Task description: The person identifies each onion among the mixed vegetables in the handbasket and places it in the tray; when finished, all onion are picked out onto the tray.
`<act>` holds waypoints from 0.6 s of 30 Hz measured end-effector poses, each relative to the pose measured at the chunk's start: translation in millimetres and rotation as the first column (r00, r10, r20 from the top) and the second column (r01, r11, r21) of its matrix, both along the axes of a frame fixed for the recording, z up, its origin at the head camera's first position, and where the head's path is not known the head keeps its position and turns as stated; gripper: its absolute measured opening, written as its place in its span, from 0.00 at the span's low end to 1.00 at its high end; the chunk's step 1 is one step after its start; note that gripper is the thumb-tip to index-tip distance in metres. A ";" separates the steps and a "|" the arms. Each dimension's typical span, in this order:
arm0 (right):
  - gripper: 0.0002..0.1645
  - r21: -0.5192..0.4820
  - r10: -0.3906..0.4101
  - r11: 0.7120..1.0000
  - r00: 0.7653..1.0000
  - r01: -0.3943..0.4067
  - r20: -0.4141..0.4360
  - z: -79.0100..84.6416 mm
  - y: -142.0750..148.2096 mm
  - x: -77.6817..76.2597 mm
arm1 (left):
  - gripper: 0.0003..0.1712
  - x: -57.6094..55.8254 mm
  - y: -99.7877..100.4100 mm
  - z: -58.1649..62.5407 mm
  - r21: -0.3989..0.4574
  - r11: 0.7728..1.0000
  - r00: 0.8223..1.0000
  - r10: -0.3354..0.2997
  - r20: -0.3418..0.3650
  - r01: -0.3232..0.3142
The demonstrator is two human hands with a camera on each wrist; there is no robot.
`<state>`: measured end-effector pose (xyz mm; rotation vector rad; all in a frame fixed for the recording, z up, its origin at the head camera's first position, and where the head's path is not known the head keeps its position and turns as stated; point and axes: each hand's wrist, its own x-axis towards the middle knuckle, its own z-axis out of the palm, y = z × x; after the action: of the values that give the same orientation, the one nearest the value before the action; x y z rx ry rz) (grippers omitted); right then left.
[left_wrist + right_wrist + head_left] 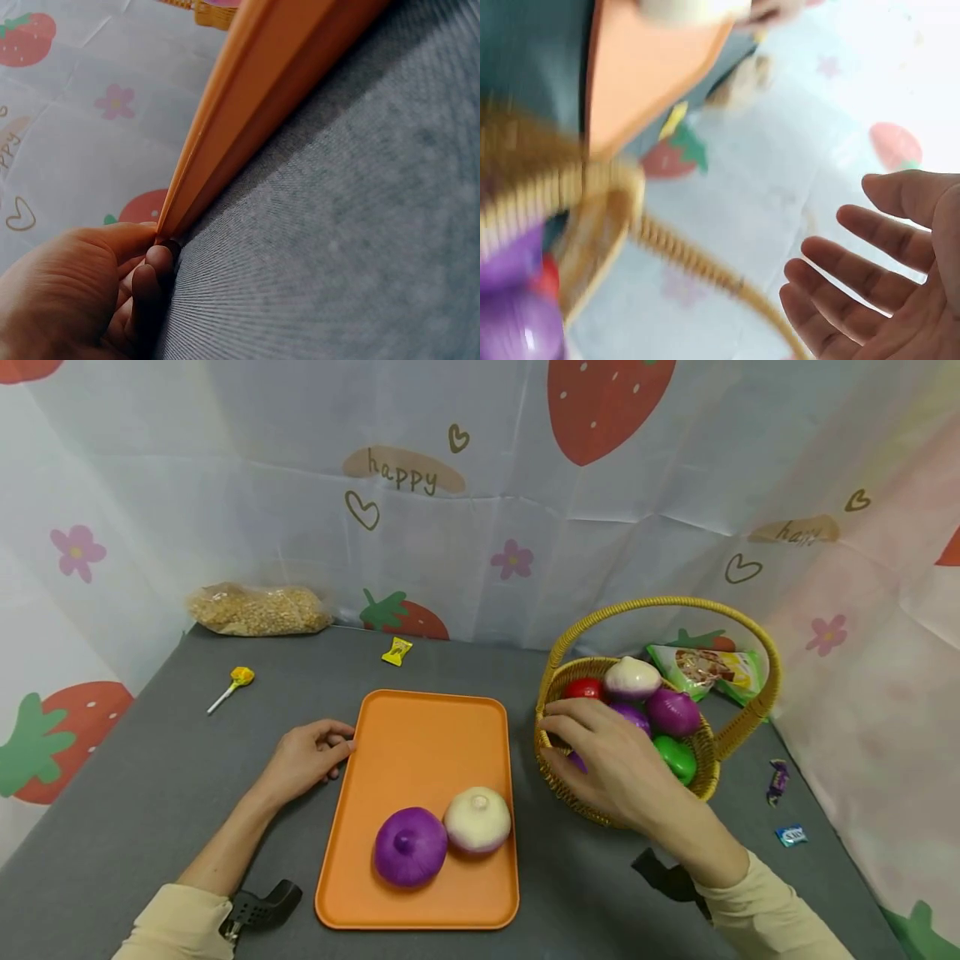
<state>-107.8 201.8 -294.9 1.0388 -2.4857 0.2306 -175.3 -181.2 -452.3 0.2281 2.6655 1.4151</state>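
My left hand (pixel 303 758) pinches the left rim of an orange tray (pixel 423 735), thumb on top and fingers curled by the edge, as the left wrist view shows. On the tray sit a purple onion (pixel 409 847) and a white turnip (pixel 477 820) with a purplish underside, side by side. My right hand (pixel 611 764) hovers over the near left side of a yellow wicker basket (pixel 750 720). Its fingers are spread and hold nothing in the right wrist view. The basket contains a white turnip (pixel 632 678), a purple onion (pixel 672 712), a green pepper (pixel 677 758) and a red vegetable (pixel 585 688); my hand partly hides others.
A bag of grains (pixel 258 610) lies at the back left, with a lollipop (pixel 232 689) in front of it. A yellow candy (pixel 397 651) lies behind the tray. Behind the basket is a green snack packet (pixel 697 670); two small wrapped candies (pixel 777 782) lie to its right.
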 end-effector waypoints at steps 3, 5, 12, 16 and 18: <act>0.13 0.018 -0.077 0.997 0.997 0.077 0.015 14.6 15.5 -16.7 | 0.19 -0.2 -0.9 -0.1 0.004 1.000 1.000 0.000 -0.002 0.000; 0.12 0.043 -0.141 0.989 0.989 0.139 0.049 21.0 26.3 -29.9 | 0.18 -0.1 -1.2 -0.3 0.007 1.000 1.000 -0.001 0.004 0.001; 0.21 0.190 -0.401 0.912 0.886 0.363 0.232 29.1 56.3 -74.7 | 0.18 0.8 -2.8 -1.5 0.008 1.000 1.000 -0.005 0.021 0.005; 0.25 0.266 -0.465 0.880 0.832 0.394 0.303 28.1 66.7 -91.4 | 0.19 0.5 -2.6 -2.1 0.019 1.000 1.000 -0.004 0.022 0.004; 0.27 0.302 -0.492 0.864 0.802 0.403 0.337 27.1 70.0 -97.8 | 0.19 0.0 -2.5 -2.2 0.022 1.000 1.000 -0.004 0.024 0.003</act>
<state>-205.6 271.8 -267.9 0.4623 -3.1092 0.0216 -175.3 -183.7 -454.5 0.2158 2.6306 1.4369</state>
